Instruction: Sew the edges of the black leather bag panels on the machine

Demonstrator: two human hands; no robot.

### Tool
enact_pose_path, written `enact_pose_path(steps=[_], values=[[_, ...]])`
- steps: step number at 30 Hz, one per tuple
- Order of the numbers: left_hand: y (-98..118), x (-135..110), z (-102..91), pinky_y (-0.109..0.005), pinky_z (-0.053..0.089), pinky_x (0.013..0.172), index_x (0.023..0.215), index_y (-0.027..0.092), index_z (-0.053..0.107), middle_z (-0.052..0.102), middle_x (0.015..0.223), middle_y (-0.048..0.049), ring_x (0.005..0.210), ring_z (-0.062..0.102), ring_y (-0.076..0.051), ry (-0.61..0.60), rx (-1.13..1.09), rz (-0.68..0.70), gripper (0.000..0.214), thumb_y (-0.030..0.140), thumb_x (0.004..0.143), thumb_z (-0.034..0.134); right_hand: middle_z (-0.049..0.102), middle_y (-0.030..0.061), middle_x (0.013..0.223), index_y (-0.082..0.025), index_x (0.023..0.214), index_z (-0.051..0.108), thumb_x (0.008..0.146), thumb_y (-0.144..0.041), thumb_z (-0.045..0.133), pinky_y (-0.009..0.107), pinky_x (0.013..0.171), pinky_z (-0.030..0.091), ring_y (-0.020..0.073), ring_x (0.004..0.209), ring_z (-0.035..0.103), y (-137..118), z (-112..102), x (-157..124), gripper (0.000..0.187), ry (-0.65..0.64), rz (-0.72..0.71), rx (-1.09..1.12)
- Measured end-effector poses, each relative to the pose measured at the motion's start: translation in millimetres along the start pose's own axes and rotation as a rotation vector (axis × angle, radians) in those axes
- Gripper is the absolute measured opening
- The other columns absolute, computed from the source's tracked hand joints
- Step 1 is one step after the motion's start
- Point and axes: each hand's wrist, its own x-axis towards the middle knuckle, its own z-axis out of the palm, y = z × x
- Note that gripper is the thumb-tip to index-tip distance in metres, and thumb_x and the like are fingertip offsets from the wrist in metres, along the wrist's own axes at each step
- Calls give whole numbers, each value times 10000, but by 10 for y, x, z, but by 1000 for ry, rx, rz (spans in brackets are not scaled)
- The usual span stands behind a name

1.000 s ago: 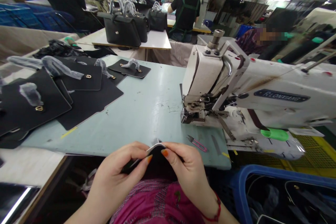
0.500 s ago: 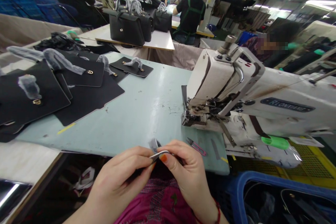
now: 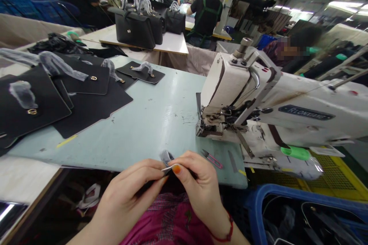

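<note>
My left hand (image 3: 138, 187) and my right hand (image 3: 197, 183) are close together at the table's near edge, above my lap. Between them they pinch a dark leather piece with a pale edge (image 3: 169, 168). Most of this piece is hidden by my fingers, so its full shape does not show. Just past my fingertips, a bit of clear plastic wrap (image 3: 166, 156) sticks up, and I cannot tell whether it belongs to the piece. Pink-handled thread snips (image 3: 212, 159) lie on the table to the right of my right hand.
A white sewing machine (image 3: 258, 92) stands at the right. Black bag panels (image 3: 94, 111) with plastic-wrapped handles lie at the left. A blue basket (image 3: 255, 206) holding dark pieces sits at lower right. Finished black bags (image 3: 135, 28) stand on a further table, with co-workers (image 3: 205, 15) beyond.
The pale edge, arched upward between my fingers before, now looks flatter. Both hands keep their pinch, and the whole view has shifted slightly.
</note>
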Motion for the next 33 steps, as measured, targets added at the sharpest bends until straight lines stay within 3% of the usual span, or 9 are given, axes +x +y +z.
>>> enact_pose_path(steps=[4, 12, 15, 17, 19, 22, 28, 31, 33], values=[[-19, 2, 1, -140, 523, 777, 887, 199, 597, 684, 886, 2, 830, 664, -87, 22, 20, -14, 126, 78, 854, 611, 654, 28, 849, -189, 999, 730, 913, -213, 618, 231, 700, 445, 131, 786, 593, 36, -26, -23, 143, 7, -16, -77], [-5, -92, 75, -156, 508, 813, 934, 202, 596, 670, 949, -4, 859, 651, -90, 50, 82, -5, 155, 82, 843, 631, 633, 27, 786, -159, 920, 713, 946, -181, 552, 230, 674, 431, 121, 733, 562, 76, 32, -55, 164, 41, -108, -132], [-19, -107, 73, -167, 513, 763, 922, 214, 584, 666, 901, 12, 802, 645, -94, 33, 29, -123, 111, 138, 856, 630, 630, 26, 778, -166, 934, 715, 950, -179, 540, 225, 658, 424, 120, 721, 554, 86, -9, -42, 176, -3, -152, -129], [-53, -77, 54, -167, 510, 676, 935, 219, 579, 657, 844, 22, 715, 627, -93, -35, -63, -277, 60, 223, 883, 609, 628, 21, 774, -183, 951, 717, 957, -186, 531, 225, 654, 419, 121, 721, 550, 98, -47, -32, 186, -47, -155, -122], [-94, -25, 29, -179, 501, 650, 925, 211, 594, 641, 806, 18, 698, 609, -102, -196, -175, -376, 103, 296, 928, 537, 632, 21, 785, -197, 969, 717, 965, -200, 522, 230, 665, 421, 126, 734, 554, 104, -75, -23, 195, -101, -140, -114], [-138, 40, 23, -191, 475, 672, 818, 189, 605, 582, 751, 7, 713, 574, -110, -392, -255, -329, 267, 308, 975, 425, 634, 27, 811, -198, 964, 716, 975, -227, 512, 238, 692, 426, 131, 760, 562, 96, -84, -12, 207, -161, -91, -117], [-203, 24, 46, -204, 419, 618, 728, 174, 556, 508, 686, 7, 653, 516, -109, -190, -62, -216, 276, 221, 967, 427, 563, 12, 727, -170, 847, 687, 980, -297, 508, 244, 642, 399, 129, 703, 534, 287, -150, 10, 256, -154, -30, -230], [-316, -24, -188, -224, 419, 627, 702, 177, 547, 511, 681, 0, 678, 532, -129, -40, 124, -239, 268, 230, 949, 459, 566, 19, 712, -171, 774, 667, 982, -340, 489, 262, 642, 417, 144, 694, 543, 597, -292, 10, 322, -144, -1, -354], [-372, -93, -468, -234, 428, 662, 747, 176, 575, 561, 747, -13, 726, 550, -140, 65, 254, -261, 218, 228, 936, 481, 633, 57, 853, -182, 896, 685, 981, -356, 479, 309, 769, 464, 183, 833, 584, 786, -367, -22, 283, -71, 20, -459]])
